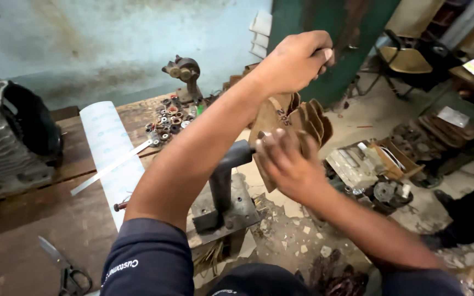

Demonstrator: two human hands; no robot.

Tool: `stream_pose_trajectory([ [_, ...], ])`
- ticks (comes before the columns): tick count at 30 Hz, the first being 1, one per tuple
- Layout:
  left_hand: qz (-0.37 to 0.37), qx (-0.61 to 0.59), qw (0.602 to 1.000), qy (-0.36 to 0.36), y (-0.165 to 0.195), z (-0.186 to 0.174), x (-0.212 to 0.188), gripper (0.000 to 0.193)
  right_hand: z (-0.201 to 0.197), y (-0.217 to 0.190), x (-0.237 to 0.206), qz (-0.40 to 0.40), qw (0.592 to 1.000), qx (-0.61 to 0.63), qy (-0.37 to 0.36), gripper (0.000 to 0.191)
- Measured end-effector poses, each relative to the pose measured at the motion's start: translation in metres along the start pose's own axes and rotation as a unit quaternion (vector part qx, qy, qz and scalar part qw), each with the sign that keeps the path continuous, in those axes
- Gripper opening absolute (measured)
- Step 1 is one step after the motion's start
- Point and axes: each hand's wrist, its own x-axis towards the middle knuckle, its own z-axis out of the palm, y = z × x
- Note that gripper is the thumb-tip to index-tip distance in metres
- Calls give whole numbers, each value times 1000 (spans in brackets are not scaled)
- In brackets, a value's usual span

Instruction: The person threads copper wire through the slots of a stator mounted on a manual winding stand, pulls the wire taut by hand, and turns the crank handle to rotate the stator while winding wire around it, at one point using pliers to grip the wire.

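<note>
My left hand [297, 60] is raised high and closed in a fist around a handle whose pale end [327, 53] pokes out by the thumb. Just below it, my right hand [286, 161] grips a fanned stack of brown cut sheet pieces [303, 118], fingers spread over their near face. The pieces sit beside the top of a dark metal bench press [223, 186] bolted at the edge of the wooden workbench [39, 219]. What the handle joins to is hidden behind my hand and the pieces.
On the bench lie a finned engine cylinder [1, 137], a white paper sheet [108, 145], a steel ruler [111, 164], scissors [67, 271], several washers [168, 118] and a small tool [185, 71]. Boxes of parts [368, 164] and scraps cover the floor; a chair [407, 57] stands behind.
</note>
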Motion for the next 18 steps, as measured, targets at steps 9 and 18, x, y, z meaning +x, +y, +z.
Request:
stream_pose_trajectory([
  [9, 142, 92, 976, 135, 19, 17, -32, 6, 9, -30, -83, 390, 816, 313, 290, 23],
  [18, 38, 209, 946, 243, 77, 70, -68, 10, 114, 48, -106, 514, 354, 744, 237, 39],
])
